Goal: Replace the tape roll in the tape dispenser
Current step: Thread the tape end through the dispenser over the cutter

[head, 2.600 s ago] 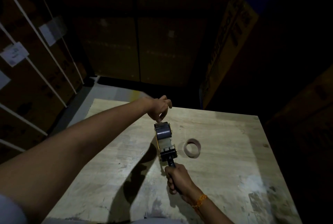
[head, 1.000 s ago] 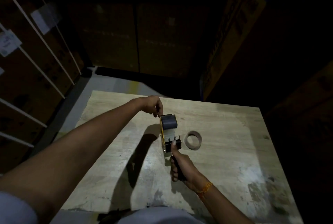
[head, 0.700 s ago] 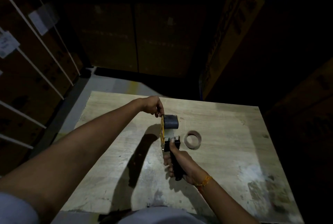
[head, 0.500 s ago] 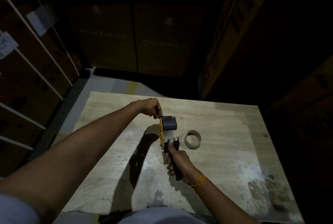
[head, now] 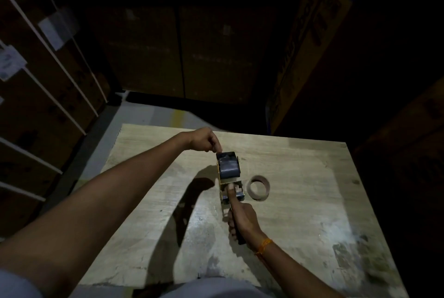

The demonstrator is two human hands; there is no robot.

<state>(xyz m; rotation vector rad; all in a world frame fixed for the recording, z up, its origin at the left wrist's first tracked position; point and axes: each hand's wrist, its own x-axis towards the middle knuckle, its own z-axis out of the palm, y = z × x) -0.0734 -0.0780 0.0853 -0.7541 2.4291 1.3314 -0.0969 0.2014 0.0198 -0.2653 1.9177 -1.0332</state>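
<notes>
A hand-held tape dispenser (head: 230, 183) with a yellow frame lies over the middle of the wooden table (head: 300, 177). A dark grey tape roll (head: 229, 165) sits in it. My right hand (head: 242, 222) grips the black handle, with the thumb stretched forward onto the front plate. My left hand (head: 204, 140) reaches from the left and pinches at the far end of the dispenser, fingertips touching the roll's top edge; what it pinches is too small to tell. An empty brown cardboard tape core (head: 259, 187) lies flat on the table just right of the dispenser.
Stacked cardboard boxes (head: 310, 40) stand close behind and to the right of the table. Strapped boxes (head: 43, 77) with white labels fill the left side. A strip of grey floor (head: 144, 113) shows past the table's far left corner.
My right thumb has slid forward onto the dispenser's front plate. My left hand has come down from above the roll to its far end. The empty core has not moved.
</notes>
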